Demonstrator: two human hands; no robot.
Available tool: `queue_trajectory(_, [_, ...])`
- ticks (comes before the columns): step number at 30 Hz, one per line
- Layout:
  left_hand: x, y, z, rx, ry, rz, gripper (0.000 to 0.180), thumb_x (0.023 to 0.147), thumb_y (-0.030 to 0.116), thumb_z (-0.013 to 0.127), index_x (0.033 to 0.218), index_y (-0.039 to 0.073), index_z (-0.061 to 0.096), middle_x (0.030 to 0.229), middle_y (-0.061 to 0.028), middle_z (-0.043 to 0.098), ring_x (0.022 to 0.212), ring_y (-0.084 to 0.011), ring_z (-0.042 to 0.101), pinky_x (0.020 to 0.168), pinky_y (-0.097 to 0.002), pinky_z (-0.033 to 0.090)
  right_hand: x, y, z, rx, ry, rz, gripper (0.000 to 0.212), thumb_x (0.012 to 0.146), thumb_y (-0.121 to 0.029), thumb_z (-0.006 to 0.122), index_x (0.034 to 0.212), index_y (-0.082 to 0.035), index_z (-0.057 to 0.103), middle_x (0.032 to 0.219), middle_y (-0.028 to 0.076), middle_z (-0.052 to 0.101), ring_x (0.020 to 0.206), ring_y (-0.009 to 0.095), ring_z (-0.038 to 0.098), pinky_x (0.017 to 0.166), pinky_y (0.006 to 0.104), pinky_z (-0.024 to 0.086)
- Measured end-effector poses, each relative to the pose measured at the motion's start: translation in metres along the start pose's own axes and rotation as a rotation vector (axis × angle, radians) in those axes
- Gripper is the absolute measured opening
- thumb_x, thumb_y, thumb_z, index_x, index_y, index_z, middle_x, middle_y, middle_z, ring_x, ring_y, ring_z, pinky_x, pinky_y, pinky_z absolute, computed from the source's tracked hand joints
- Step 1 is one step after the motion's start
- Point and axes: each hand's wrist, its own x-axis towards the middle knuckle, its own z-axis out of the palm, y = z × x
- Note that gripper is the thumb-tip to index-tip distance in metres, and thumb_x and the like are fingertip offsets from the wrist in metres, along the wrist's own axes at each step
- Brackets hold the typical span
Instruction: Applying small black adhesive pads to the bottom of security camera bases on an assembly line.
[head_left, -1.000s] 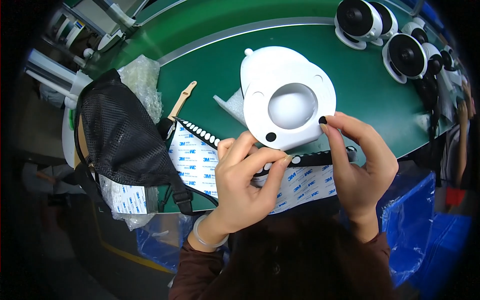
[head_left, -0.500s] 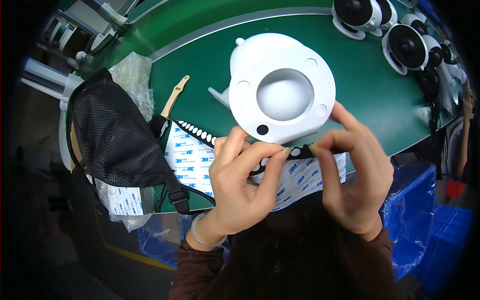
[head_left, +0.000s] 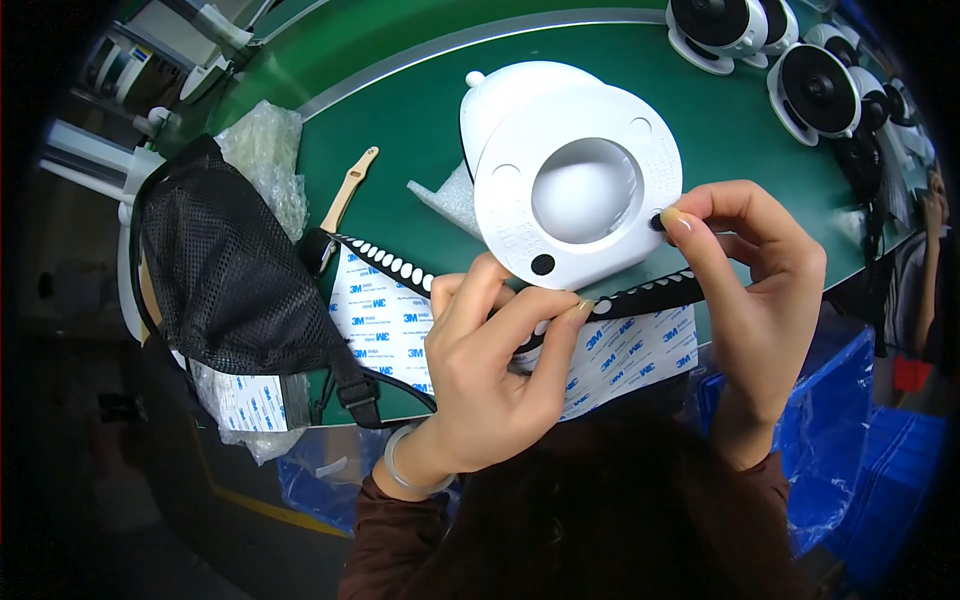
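Observation:
A white round-based housing point(head_left: 505, 215) lies on the green table with its ring-shaped underside and central opening toward me. One black round pad point(head_left: 542, 264) sits on the ring's near left part. My right hand point(head_left: 755, 265) pinches a second black round pad point(head_left: 657, 222) between thumb and finger, against the ring's right side. The pinching fingers partly cover this pad. My left hand point(head_left: 500, 365) is closed on a black strip with white dots point(head_left: 640, 296), just below the housing. The strip runs on leftward to a black mesh bag.
The black mesh bag point(head_left: 235, 270) and bubble wrap point(head_left: 265, 150) lie at the left, beside a beige flat stick point(head_left: 352, 188). White printed backing sheets point(head_left: 375, 320) lie under the strip. Several black-and-white round devices point(head_left: 815, 92) stand far right. Blue bins point(head_left: 890, 490) are at lower right.
My right hand has moved from the strip up and right to the ring, now with a black round pad. The housing has turned slightly and shifted right. My left hand stays on the strip.

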Motion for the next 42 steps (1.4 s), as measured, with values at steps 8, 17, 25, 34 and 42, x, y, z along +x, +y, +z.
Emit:
queue_trajectory(8, [0.001,0.0,-0.001,-0.004,-0.005,0.0,0.012,0.065,0.001,0.068,0.076,0.005,0.064,0.084,-0.0055,0.058,0.057,-0.0138,0.048,0.065,-0.0277,0.028,0.001,-0.002,0.0,-0.051,-0.02,-0.024,0.007,0.076,-0.002,0.064,0.08,0.003,0.062,0.074,0.004,0.061,0.069,0.008,0.057,0.064,0.0185,0.044])
queue_trajectory(17, [0.002,-0.001,-0.002,-0.003,-0.014,0.029,0.011,0.065,0.001,0.068,0.075,0.005,0.063,0.083,-0.0055,0.058,0.056,-0.014,0.048,0.065,-0.028,0.028,0.002,-0.001,-0.001,-0.071,-0.036,-0.04,0.007,0.076,-0.002,0.064,0.08,0.003,0.061,0.074,0.004,0.061,0.069,0.008,0.057,0.065,0.0185,0.044])
queue_trajectory(25, [0.001,-0.001,-0.002,-0.028,-0.01,-0.02,0.011,0.065,0.001,0.068,0.075,0.005,0.064,0.083,-0.0064,0.059,0.059,-0.0149,0.049,0.065,-0.0279,0.029,0.002,0.001,0.003,-0.078,-0.028,-0.056,0.006,0.077,-0.001,0.063,0.08,0.002,0.059,0.073,0.002,0.057,0.068,0.007,0.054,0.063,0.0184,0.044])
queue_trajectory(34, [0.0,0.0,-0.004,-0.049,-0.018,-0.022,0.012,0.064,0.0,0.068,0.074,0.004,0.063,0.081,-0.0057,0.057,0.056,-0.0142,0.047,0.064,-0.0276,0.028,-0.004,0.003,-0.001,-0.064,-0.049,-0.116,0.006,0.079,-0.002,0.062,0.083,0.003,0.059,0.079,0.004,0.059,0.071,0.008,0.054,0.065,0.0191,0.044])
queue_trajectory(42, [0.001,-0.001,-0.002,-0.034,-0.001,0.003,0.011,0.064,0.0,0.068,0.073,0.004,0.062,0.079,-0.0051,0.056,0.055,-0.0141,0.044,0.063,-0.0275,0.028,-0.002,-0.004,-0.002,-0.034,-0.054,0.0,0.007,0.079,-0.003,0.062,0.082,0.003,0.061,0.077,0.005,0.06,0.07,0.009,0.056,0.067,0.0202,0.045])
